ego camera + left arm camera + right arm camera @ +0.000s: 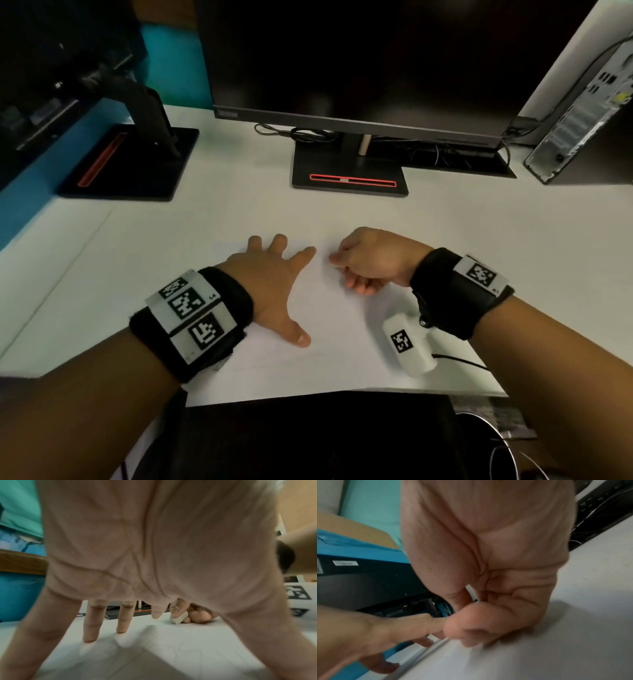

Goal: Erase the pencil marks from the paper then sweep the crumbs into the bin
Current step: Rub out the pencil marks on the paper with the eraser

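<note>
White eraser pinched over paper.

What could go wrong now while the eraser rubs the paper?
The left hand presses only the paper's far left part, so the near edge, overhanging the desk, may crumple or slide. The right hand pinches the eraser very near the left fingertips and might bump them.
</note>
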